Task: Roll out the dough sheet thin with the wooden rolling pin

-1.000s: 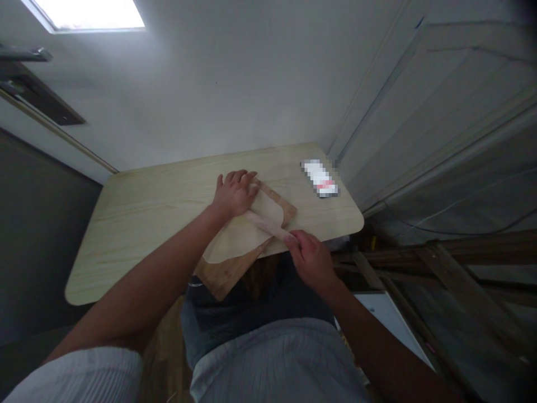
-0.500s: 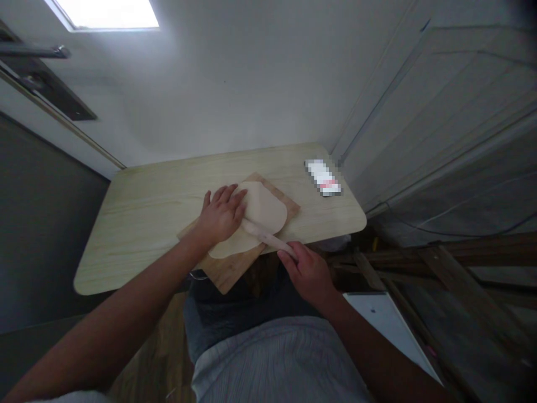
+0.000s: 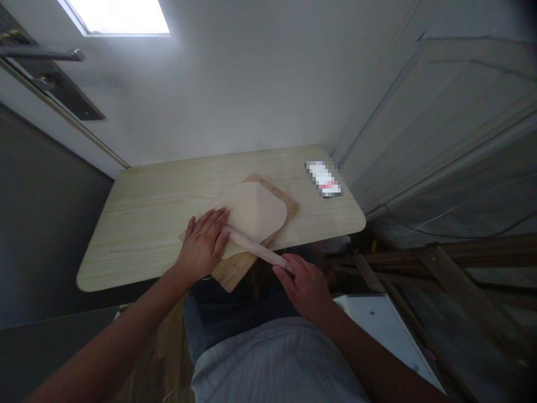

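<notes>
The pale sheet [image 3: 251, 210], a thin, flat, cream-coloured piece with rounded corners, lies on a wooden board [image 3: 235, 268] at the near edge of the bench [image 3: 146, 207]. The sheet covers most of the board; brown wood shows at the far corner, along the right side and at the near corner, which juts out past the bench edge toward the person. What the sheet is made of cannot be told in the dim light.

The left hand [image 3: 203, 246] lies flat, palm down, fingers spread and pointing toward the far right, pressing on the sheet's near left part, with its heel over the board's left edge. The right hand [image 3: 304, 282] is off the bench, just beyond its near edge, curled around the end of a pale stick [image 3: 255, 249]. The stick runs slantwise from that hand up and left across the near edge of the sheet, and its far end touches the fingertips of the left hand.

Well apart from both hands, near the far right corner of the bench, lies a small white item [image 3: 324, 178], blurred out, with a red mark. A pale wall rises behind the bench, and a white panelled door stands to the right.
</notes>
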Demonstrator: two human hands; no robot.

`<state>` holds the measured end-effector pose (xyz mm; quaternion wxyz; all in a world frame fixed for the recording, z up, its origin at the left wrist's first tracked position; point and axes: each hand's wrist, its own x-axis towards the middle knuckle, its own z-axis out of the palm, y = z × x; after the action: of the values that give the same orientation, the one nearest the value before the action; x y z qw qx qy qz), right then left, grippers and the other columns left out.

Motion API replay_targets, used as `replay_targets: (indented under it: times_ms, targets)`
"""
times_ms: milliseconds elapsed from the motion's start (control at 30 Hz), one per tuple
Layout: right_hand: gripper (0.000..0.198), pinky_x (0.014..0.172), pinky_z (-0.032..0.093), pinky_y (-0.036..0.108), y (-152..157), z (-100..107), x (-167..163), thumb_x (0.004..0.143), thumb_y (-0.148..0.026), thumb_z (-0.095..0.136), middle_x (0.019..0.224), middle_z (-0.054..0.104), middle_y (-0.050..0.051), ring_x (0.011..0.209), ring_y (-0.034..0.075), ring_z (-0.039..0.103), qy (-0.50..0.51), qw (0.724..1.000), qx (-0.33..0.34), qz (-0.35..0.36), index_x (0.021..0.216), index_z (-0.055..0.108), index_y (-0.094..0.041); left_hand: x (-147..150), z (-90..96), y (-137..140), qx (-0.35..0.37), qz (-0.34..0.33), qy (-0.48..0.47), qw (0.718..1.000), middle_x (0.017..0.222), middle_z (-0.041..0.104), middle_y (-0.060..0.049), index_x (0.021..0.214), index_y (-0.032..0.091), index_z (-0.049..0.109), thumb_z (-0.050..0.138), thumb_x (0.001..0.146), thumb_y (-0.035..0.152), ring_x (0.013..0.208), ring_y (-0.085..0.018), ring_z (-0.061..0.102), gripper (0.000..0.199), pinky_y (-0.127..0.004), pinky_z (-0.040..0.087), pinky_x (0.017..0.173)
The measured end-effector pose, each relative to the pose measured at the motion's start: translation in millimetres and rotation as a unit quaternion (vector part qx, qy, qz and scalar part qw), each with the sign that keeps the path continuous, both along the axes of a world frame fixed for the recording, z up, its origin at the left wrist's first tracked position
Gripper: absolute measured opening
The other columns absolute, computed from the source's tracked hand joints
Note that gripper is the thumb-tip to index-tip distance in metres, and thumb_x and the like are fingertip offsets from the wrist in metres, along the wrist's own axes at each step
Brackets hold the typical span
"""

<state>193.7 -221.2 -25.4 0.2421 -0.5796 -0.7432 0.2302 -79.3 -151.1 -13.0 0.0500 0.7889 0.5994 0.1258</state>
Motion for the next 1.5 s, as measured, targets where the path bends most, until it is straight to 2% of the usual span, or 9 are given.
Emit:
replay_targets:
  times_ms: [100, 200, 433, 533, 667, 967, 1167, 1267, 1500]
  targets:
    - [0.030, 0.078, 0.050, 0.032, 1, -2, 2, 0.101, -0.045, 0.048, 0.097, 0.073, 0.006, 0.088, 0.021, 0.068, 0.035, 0.999, -0.011, 0.014, 0.107, 0.066, -0.022, -3, 1.8, -3, -0.004, 0.008, -0.009, 1.000, 0.158, 0.044, 0.001, 0.154, 0.041, 0.035, 0.024, 0.102, 0.045, 0.149, -0.026, 0.034, 0.053, -0.058, 0.018, 0.123]
    - [0.029, 0.079, 0.050, 0.031, 15, 1, 8, 0.101, -0.044, 0.050, 0.096, 0.072, 0.005, 0.088, 0.021, 0.067, 0.060, 0.998, -0.017, 0.010, 0.109, 0.065, -0.022, 0, 10.7, 13, 0.008, 0.021, -0.046, 0.999, 0.156, 0.047, -0.001, 0.148, 0.037, 0.045, 0.026, 0.102, 0.047, 0.146, -0.025, 0.038, 0.051, -0.056, 0.022, 0.122]
    - [0.034, 0.088, 0.048, 0.037, 86, 11, 13, 0.100, -0.043, 0.049, 0.107, 0.069, 0.012, 0.099, 0.026, 0.064, -0.010, 0.996, 0.089, 0.015, 0.115, 0.063, -0.017, 18, 26.6, 111, 0.076, 0.055, -0.087, 0.992, 0.151, 0.052, -0.007, 0.143, 0.024, 0.052, 0.030, 0.102, 0.051, 0.141, -0.024, 0.043, 0.054, -0.045, 0.029, 0.118]
    - [0.034, 0.088, 0.048, 0.038, 101, 6, 8, 0.101, -0.043, 0.047, 0.109, 0.067, 0.013, 0.099, 0.026, 0.063, -0.032, 0.993, 0.109, 0.016, 0.116, 0.061, -0.016, 26, 21.9, 147, 0.048, 0.074, -0.082, 0.993, 0.148, 0.054, -0.009, 0.139, 0.023, 0.056, 0.032, 0.100, 0.051, 0.137, -0.027, 0.046, 0.053, -0.047, 0.031, 0.116]
    - [0.035, 0.087, 0.047, 0.038, 100, -5, 4, 0.102, -0.044, 0.045, 0.109, 0.066, 0.014, 0.100, 0.027, 0.061, -0.055, 0.991, 0.118, -0.005, 0.118, 0.059, -0.016, 32, 12.5, 170, 0.002, 0.090, -0.058, 0.994, 0.148, 0.053, -0.011, 0.137, 0.025, 0.057, 0.035, 0.097, 0.055, 0.137, -0.031, 0.045, 0.055, -0.054, 0.032, 0.114]
    - [0.038, 0.087, 0.044, 0.040, 97, -19, 7, 0.102, -0.048, 0.043, 0.111, 0.066, 0.014, 0.103, 0.028, 0.060, -0.077, 0.987, 0.139, -0.030, 0.120, 0.057, -0.017, 46, 15.8, 191, -0.002, 0.081, -0.041, 0.996, 0.144, 0.056, -0.013, 0.131, 0.023, 0.062, 0.039, 0.095, 0.058, 0.134, -0.035, 0.047, 0.056, -0.056, 0.033, 0.112]
    - [0.041, 0.085, 0.043, 0.039, 96, -19, 6, 0.104, -0.049, 0.036, 0.110, 0.068, 0.014, 0.101, 0.028, 0.060, -0.054, 0.987, 0.147, -0.038, 0.118, 0.057, -0.016, 48, 4.1, 177, 0.024, 0.063, -0.013, 0.998, 0.141, 0.057, -0.014, 0.138, 0.023, 0.056, 0.036, 0.096, 0.060, 0.130, -0.033, 0.049, 0.059, -0.051, 0.035, 0.110]
    - [0.042, 0.085, 0.041, 0.039, 93, -19, 2, 0.105, -0.046, 0.032, 0.104, 0.069, 0.014, 0.098, 0.028, 0.060, -0.055, 0.986, 0.148, -0.059, 0.113, 0.059, -0.016, 44, 4.3, 171, 0.006, 0.061, -0.008, 0.998, 0.143, 0.055, -0.014, 0.139, 0.024, 0.055, 0.033, 0.097, 0.061, 0.130, -0.034, 0.049, 0.061, -0.052, 0.036, 0.109]
    - [0.041, 0.078, 0.036, 0.037, 81, -19, -8, 0.105, -0.047, 0.033, 0.096, 0.068, 0.014, 0.091, 0.028, 0.060, -0.113, 0.972, 0.166, -0.124, 0.107, 0.058, -0.015, 40, 5.0, 161, -0.009, 0.050, 0.013, 0.999, 0.145, 0.054, -0.010, 0.140, 0.029, 0.054, 0.029, 0.098, 0.059, 0.132, -0.034, 0.046, 0.058, -0.054, 0.034, 0.109]
